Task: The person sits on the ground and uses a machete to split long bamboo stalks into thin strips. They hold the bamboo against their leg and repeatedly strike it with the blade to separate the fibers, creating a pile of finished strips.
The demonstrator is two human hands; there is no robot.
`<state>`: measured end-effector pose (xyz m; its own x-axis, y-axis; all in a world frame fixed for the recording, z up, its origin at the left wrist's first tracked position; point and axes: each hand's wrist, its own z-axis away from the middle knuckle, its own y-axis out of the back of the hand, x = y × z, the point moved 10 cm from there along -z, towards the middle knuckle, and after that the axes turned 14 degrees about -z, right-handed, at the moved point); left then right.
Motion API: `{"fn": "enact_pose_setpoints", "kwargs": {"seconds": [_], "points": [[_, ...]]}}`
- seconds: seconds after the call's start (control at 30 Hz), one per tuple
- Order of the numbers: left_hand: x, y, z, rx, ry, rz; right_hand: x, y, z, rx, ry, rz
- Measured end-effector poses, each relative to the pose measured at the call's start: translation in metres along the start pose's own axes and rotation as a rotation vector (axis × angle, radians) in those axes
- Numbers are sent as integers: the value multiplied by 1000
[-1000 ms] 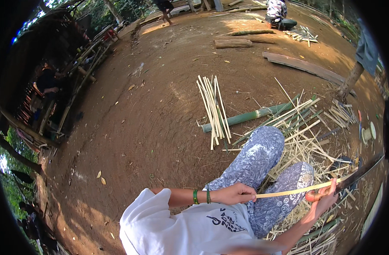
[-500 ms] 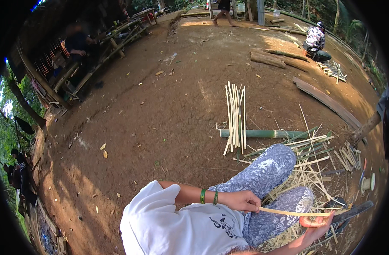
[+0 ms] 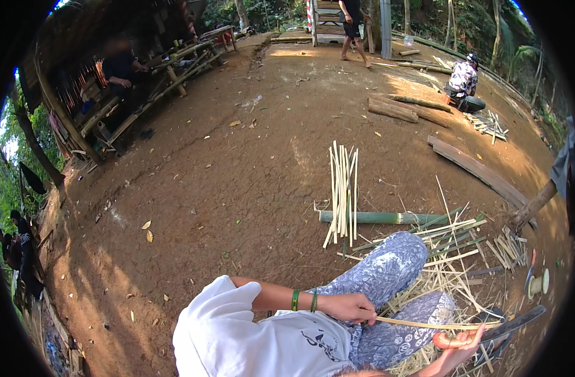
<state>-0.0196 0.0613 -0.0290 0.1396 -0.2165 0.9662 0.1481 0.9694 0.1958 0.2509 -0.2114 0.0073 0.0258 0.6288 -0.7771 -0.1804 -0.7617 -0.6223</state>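
Observation:
My left hand (image 3: 352, 308), with green bands at the wrist, pinches one end of a thin pale bamboo strip (image 3: 419, 323). The strip runs across my lap to the right, and its far end meets the knife. In my right hand (image 3: 461, 349) is the reddish-orange handle of a large knife (image 3: 515, 323). Its long dark blade points away to the right, against the strip's end. Just where the edge touches the strip is too small to tell. Beneath both hands are my legs in grey-white patterned trousers (image 3: 394, 267), bent on the ground.
A pile of bamboo strips and shavings (image 3: 451, 267) surrounds my legs. Ahead, split strips (image 3: 343, 195) lie across a green bamboo pole (image 3: 388, 217). A spool (image 3: 539, 284) sits at right, beyond it a plank (image 3: 476, 169). Another person (image 3: 463, 81) crouches farther off; one walks behind.
The view has tilted up a little, so the ground things sit lower. The strip and knife stay in my hands, with slight shifts. The walking person in the back has moved right.

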Motion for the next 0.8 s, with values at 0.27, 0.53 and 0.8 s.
{"fn": "enact_pose_setpoints", "kwargs": {"seconds": [0.27, 0.53, 0.8], "points": [[1, 12, -5, 217, -75, -118, -3, -9, 9, 32, 34, 39], [14, 18, 5, 303, -124, -407, 12, -2, -17, -48, 27, 26], [-7, -13, 15, -207, -21, 104, -26, -17, -2, -99, 145, 49]]}}
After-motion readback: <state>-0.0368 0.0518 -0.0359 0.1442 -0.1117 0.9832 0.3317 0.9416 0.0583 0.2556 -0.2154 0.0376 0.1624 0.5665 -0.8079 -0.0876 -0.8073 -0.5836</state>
